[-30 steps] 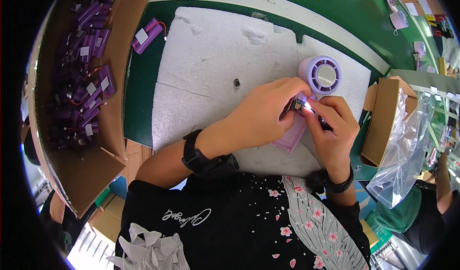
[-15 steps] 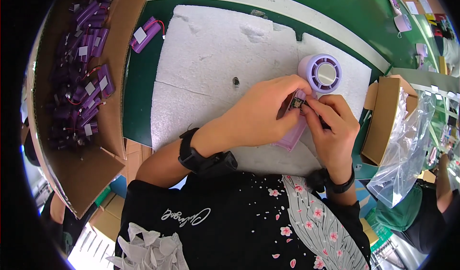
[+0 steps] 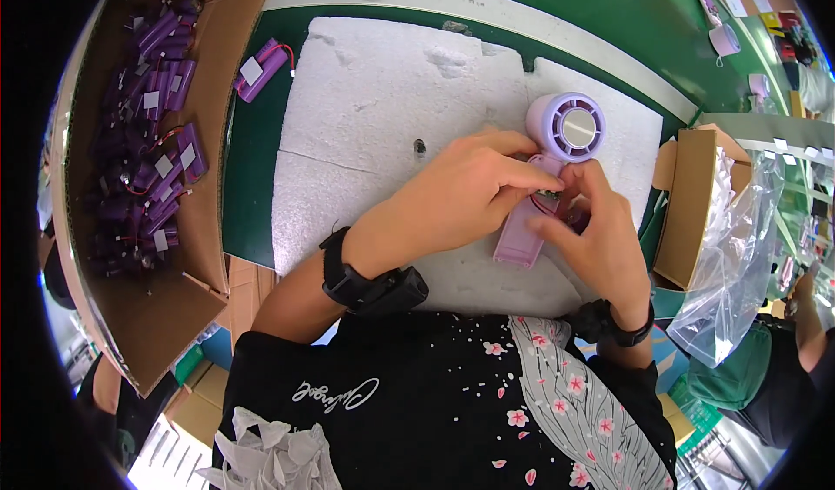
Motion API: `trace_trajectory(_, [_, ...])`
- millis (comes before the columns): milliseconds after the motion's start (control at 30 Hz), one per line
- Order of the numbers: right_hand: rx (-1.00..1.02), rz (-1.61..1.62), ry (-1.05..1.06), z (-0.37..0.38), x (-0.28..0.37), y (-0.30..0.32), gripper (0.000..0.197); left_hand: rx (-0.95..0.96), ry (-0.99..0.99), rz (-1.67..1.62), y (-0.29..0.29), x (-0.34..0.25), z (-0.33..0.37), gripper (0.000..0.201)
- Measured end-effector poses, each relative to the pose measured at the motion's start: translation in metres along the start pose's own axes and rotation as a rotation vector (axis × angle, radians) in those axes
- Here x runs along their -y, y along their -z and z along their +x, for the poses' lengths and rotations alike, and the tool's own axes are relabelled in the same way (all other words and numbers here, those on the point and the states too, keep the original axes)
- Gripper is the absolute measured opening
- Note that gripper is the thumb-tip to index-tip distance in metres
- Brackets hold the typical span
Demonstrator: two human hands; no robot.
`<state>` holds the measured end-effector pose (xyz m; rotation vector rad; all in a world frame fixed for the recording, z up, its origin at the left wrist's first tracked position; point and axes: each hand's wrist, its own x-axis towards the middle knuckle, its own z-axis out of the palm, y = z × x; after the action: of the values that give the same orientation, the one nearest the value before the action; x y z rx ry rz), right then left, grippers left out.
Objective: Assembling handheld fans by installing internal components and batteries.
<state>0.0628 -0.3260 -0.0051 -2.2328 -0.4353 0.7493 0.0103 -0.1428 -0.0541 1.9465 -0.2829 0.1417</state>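
A lilac handheld fan lies on the white foam board, its round head with a silver disc at the far end. Its opened handle shell points toward me. My left hand is closed over the upper handle, fingertips on a small green circuit board, mostly covered. Curled beside the handle, my right hand has fingertips at the board. A dark purple battery pack sits in its palm, largely hidden by the fingers. A red wire runs between pack and board.
At left stands a cardboard box with several purple battery packs. One more pack lies on the green table near the foam. At right are a carton and clear plastic bag. A person is at far right.
The circuit board has gone from upright between my fingers down to the handle. My right hand has opened around the pack and shifted slightly. The whole view has moved a little.
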Motion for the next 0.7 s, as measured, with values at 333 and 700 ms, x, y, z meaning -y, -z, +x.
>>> trace_trajectory(333, [0.099,0.1,0.22,-0.02,-0.028,0.022,0.047,-0.021,0.05,-0.011,0.01,0.0,-0.002,0.029])
trace_trajectory(700, [-0.37,-0.224,0.213,-0.018,-0.031,0.013,0.019,0.023,0.138,-0.051,0.011,-0.004,0.003,0.035])
